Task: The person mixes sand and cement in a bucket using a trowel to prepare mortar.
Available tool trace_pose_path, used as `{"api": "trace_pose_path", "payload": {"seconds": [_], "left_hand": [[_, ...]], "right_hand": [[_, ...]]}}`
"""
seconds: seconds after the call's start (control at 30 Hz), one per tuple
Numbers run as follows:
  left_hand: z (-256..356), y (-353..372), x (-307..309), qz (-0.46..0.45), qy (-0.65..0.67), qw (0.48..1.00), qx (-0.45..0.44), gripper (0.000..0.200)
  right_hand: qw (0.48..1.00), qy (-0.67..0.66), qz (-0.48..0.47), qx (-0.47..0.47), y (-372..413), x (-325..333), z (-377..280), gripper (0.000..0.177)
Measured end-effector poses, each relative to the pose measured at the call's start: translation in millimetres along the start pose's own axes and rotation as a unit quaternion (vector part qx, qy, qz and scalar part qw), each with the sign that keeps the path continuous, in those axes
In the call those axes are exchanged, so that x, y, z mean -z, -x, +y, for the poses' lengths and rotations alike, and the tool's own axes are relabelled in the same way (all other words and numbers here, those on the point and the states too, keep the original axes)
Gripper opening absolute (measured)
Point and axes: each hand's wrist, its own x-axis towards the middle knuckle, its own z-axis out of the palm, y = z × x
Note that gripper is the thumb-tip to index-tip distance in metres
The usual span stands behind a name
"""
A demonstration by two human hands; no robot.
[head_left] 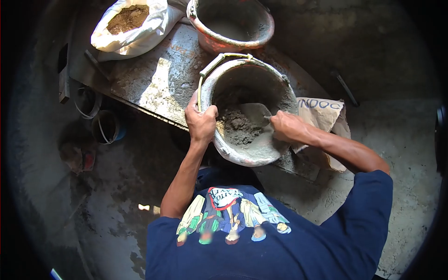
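- Two buckets stand on a mortar-crusted surface [158, 79] in the upper middle of the frame. The near bucket [242, 158] is tipped toward the person, and the far bucket [261, 41] stands just above it, their rims close together.
- One trowel [255, 112] and one heap of wet grey mortar [237, 129] are both inside the near bucket at centre frame, the blade resting against the heap.
- One white sack [154, 23], open on a sandy fill, lies at upper left. One brown paper bag [322, 112] shows from behind the near bucket at right.
- One small round can [106, 127] sits on the floor at the left of the frame.
- The person's two hands are apart, one on each side of the near bucket. The left hand [201, 122] is clamped over the bucket's left rim, beside its yellowish bail handle [200, 88]. The right hand [285, 126] is closed around the trowel's grip at the right rim.
- The mortar lies between the two hands, just right of the left hand and left of the right hand.
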Motion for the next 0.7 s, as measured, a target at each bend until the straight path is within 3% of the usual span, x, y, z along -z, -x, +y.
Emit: {"api": "trace_pose_path", "payload": {"seconds": [0.07, 0.13, 0.27, 0.33, 0.6, 0.67, 0.7], "left_hand": [[-1, 0, 0, 0.001, 0.012, 1.0, -0.02, 0.048], [2, 3, 2, -0.003, -0.009, 1.0, -0.005, 0.048], [0, 3, 4, -0.01, 0.013, 1.0, -0.024, 0.047], [4, 7, 3, -0.002, 0.01, 1.0, 0.009, 0.046], [0, 5, -2, 0.03, 0.006, 0.999, -0.028, 0.04], [3, 5, -4, 0.038, 0.02, 0.999, -0.029, 0.041], [2, 5, -3, 0.028, 0.01, 0.999, -0.03, 0.043]], "right_hand": [[0.999, -0.04, 0.008, 0.017, -5, 4, 3, 0.017], [0.982, -0.003, -0.188, -0.018, -12, 27, -7, 0.025], [0.99, -0.029, -0.13, 0.045, -18, 13, -9, 0.032], [0.984, -0.052, -0.156, 0.064, -23, 20, -6, 0.034], [0.938, -0.268, -0.2, 0.089, -13, 8, 1, 0.034], [0.913, -0.349, -0.195, 0.077, -4, 3, -4, 0.029], [0.873, -0.424, -0.241, -0.023, 0, 16, -15, 0.026]]}}
